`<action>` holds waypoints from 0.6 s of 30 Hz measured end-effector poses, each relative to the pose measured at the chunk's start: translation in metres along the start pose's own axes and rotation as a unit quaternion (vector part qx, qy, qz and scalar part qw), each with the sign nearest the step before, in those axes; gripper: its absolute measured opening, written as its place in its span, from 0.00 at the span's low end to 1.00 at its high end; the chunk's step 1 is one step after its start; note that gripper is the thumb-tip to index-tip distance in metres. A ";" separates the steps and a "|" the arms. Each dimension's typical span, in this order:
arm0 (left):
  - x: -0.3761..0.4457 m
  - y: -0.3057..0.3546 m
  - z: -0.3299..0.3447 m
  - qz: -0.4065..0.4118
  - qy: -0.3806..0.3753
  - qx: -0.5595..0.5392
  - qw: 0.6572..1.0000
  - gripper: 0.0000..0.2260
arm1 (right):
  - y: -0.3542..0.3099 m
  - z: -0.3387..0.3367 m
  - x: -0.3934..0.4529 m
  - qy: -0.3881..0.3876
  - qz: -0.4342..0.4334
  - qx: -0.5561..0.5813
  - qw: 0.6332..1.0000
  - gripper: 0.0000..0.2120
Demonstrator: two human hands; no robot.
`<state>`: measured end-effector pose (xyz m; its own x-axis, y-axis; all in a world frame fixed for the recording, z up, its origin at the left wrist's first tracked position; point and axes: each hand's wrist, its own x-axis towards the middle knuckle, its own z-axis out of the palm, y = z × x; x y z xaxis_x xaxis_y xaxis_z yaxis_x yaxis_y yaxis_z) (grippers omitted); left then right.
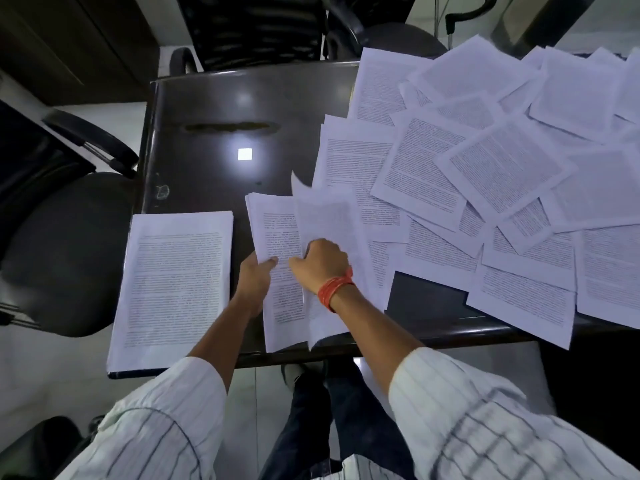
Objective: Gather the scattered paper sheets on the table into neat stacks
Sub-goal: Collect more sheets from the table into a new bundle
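A neat stack of printed sheets [173, 285] lies at the table's near left corner. Beside it a second, looser stack [277, 230] sits in front of me. My left hand [254, 278] grips this stack's left edge, thumb on top. My right hand [320, 261], with an orange thread band on the wrist, holds a single sheet [329, 216] with curled fingers over the stack; the sheet's far corner is lifted and blurred. Many scattered sheets [485, 168] overlap across the right half of the dark table [214, 98].
Black office chairs stand at the left [62, 251] and beyond the table's far edge [256, 26]. Some sheets overhang the near right edge [519, 306]. A bright ceiling light reflects on the table's bare part [245, 154]. My legs show below the near edge.
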<state>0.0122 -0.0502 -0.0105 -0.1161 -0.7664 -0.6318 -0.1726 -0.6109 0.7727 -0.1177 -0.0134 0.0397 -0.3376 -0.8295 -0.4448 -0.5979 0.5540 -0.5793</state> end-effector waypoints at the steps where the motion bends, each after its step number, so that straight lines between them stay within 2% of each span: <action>1: -0.001 -0.001 0.000 -0.003 -0.005 -0.021 1.000 0.10 | -0.001 0.009 0.004 -0.023 0.006 -0.003 1.000 0.13; 2: -0.001 0.001 -0.001 -0.014 -0.013 -0.041 0.999 0.13 | -0.003 0.017 0.008 -0.043 0.010 -0.008 0.999 0.16; 4: 0.000 0.004 -0.004 -0.046 -0.051 -0.066 0.995 0.26 | -0.006 0.032 0.016 -0.069 0.014 -0.028 0.997 0.21; 6: 0.004 0.006 -0.006 -0.056 -0.087 -0.061 0.993 0.36 | -0.006 0.042 0.020 -0.075 0.001 -0.032 0.997 0.21; 7: 0.003 0.009 -0.006 -0.052 -0.085 -0.047 0.994 0.34 | -0.007 0.044 0.020 -0.080 -0.012 -0.029 0.996 0.20; 10: 0.006 0.013 -0.007 -0.012 -0.038 0.000 0.999 0.13 | 0.002 0.038 0.018 -0.129 -0.066 0.041 0.989 0.17; 11: 0.008 0.012 -0.008 -0.009 -0.028 0.003 1.000 0.10 | 0.006 0.031 0.017 -0.126 -0.070 0.089 0.986 0.16; 12: 0.008 0.015 -0.009 -0.011 -0.025 -0.002 1.000 0.10 | 0.012 0.022 0.018 -0.091 -0.060 0.136 0.985 0.16; 13: 0.008 0.019 -0.010 -0.016 -0.025 -0.011 0.999 0.10 | 0.019 0.013 0.020 -0.024 -0.037 0.165 0.985 0.18; 15: 0.008 0.028 -0.013 -0.015 -0.028 -0.023 0.999 0.10 | 0.035 -0.005 0.035 0.117 0.038 0.181 0.976 0.29; 16: 0.008 0.034 -0.014 -0.008 -0.029 -0.028 0.999 0.10 | 0.039 -0.016 0.041 0.149 0.079 0.197 0.966 0.35; 18: 0.007 0.045 -0.015 0.023 -0.033 -0.028 0.999 0.09 | 0.045 -0.031 0.056 0.125 0.139 0.269 0.945 0.42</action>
<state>0.0184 -0.0861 0.0205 -0.1881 -0.7799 -0.5970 -0.1114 -0.5870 0.8019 -0.1858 -0.0367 0.0101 -0.6284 -0.6005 -0.4945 -0.0277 0.6525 -0.7572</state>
